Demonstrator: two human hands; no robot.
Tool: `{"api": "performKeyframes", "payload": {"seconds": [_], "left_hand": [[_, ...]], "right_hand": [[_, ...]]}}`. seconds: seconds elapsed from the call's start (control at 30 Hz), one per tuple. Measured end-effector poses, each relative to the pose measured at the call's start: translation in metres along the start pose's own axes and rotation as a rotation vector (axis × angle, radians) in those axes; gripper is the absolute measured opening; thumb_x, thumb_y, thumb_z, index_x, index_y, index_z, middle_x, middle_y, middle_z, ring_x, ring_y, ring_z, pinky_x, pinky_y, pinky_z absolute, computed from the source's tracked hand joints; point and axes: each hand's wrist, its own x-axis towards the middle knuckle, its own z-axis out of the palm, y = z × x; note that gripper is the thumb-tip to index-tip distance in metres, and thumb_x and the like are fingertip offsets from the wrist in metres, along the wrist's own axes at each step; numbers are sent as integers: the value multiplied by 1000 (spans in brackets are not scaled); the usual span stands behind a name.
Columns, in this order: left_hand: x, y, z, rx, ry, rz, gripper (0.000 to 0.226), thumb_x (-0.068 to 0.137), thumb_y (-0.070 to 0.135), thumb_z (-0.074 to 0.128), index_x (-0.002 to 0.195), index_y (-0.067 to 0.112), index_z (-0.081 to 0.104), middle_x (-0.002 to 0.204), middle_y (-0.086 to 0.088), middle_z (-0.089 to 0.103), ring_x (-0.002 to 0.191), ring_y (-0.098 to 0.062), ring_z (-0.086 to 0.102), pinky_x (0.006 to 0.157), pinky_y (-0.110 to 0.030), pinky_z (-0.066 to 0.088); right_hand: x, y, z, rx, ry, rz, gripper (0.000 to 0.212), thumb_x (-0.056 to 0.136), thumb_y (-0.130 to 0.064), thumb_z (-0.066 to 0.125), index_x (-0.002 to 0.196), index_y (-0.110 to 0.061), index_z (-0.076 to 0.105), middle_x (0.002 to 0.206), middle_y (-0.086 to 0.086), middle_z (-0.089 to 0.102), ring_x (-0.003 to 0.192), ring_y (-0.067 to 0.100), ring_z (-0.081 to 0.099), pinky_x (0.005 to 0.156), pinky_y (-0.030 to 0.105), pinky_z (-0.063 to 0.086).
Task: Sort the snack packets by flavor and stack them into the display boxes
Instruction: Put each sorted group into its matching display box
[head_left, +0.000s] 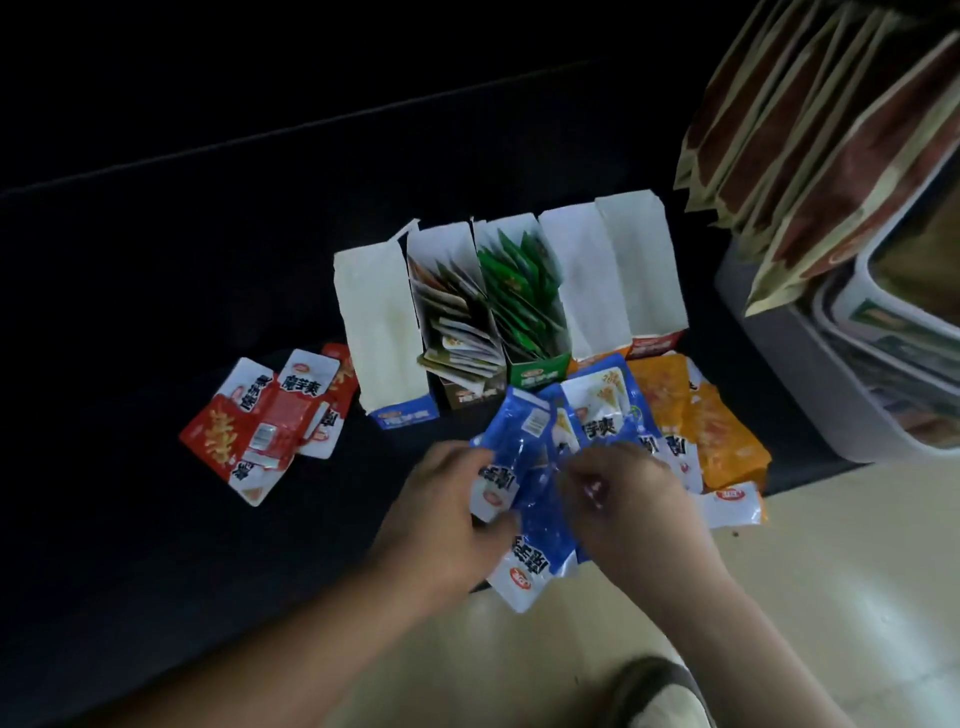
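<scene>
Several display boxes stand in a row on a dark surface. The blue box (382, 332) at the left looks empty. Beside it, the brown box (457, 317) holds brown packets and the green box (524, 291) holds green ones. To their right, the orange box (587, 280) and the red box (644, 265) show bare white insides. In front of the row lie blue packets (540, 525). My left hand (447, 514) and my right hand (628, 504) both grip packets from this bunch. Red packets (270, 421) lie at the left, orange packets (711, 426) at the right.
A grey plastic bin (810, 374) stands at the right with stacked packs inside. Tall brown bags (826, 130) hang or lean above it. A pale floor (831, 571) borders the dark surface, and a shoe (660, 691) shows at the bottom.
</scene>
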Motion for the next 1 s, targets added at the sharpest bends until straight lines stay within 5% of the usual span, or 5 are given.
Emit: {"api": "performKeyframes", "payload": {"seconds": [0.17, 0.5, 0.7, 0.93, 1.0], "left_hand": [[-7, -9, 29, 310, -235, 102, 100, 88, 64, 65, 161, 51, -3, 165, 8, -37, 154, -17, -30, 127, -39, 1], [-7, -33, 35, 703, -259, 151, 83, 100, 72, 26, 163, 34, -11, 170, -6, -27, 158, -31, -19, 128, -52, 1], [-11, -49, 34, 579, -190, 98, 85, 90, 75, 15, 164, 32, 10, 174, -6, -9, 160, -32, -4, 126, -54, 23], [-4, -46, 49, 560, -141, 109, 89, 91, 81, 28, 151, 51, -31, 168, -16, -28, 156, -41, -21, 128, -55, 5], [-5, -46, 51, 581, -99, 128, 85, 93, 79, 31, 158, 49, -15, 172, -19, -8, 158, -45, 0, 126, -58, 19]], "right_hand": [[-9, 23, 16, -222, -132, 33, 28, 84, -16, 75, 112, -22, 72, 117, 0, 54, 108, 26, 58, 71, 45, 59], [0, 23, 39, -207, 171, -70, 29, 90, -12, 74, 119, -11, 71, 116, 9, 60, 98, 34, 64, 62, 46, 58], [-11, 37, 43, -335, 210, -233, 29, 87, -20, 78, 114, -12, 74, 141, 17, 59, 142, 46, 42, 120, 64, 29], [-13, 34, 55, -353, 71, -186, 46, 99, -35, 57, 139, -14, 61, 156, 16, 48, 151, 47, 30, 121, 65, 25], [-17, 32, 62, -309, 32, -180, 51, 99, -33, 45, 144, -11, 57, 155, 16, 50, 151, 45, 32, 121, 63, 30]]}}
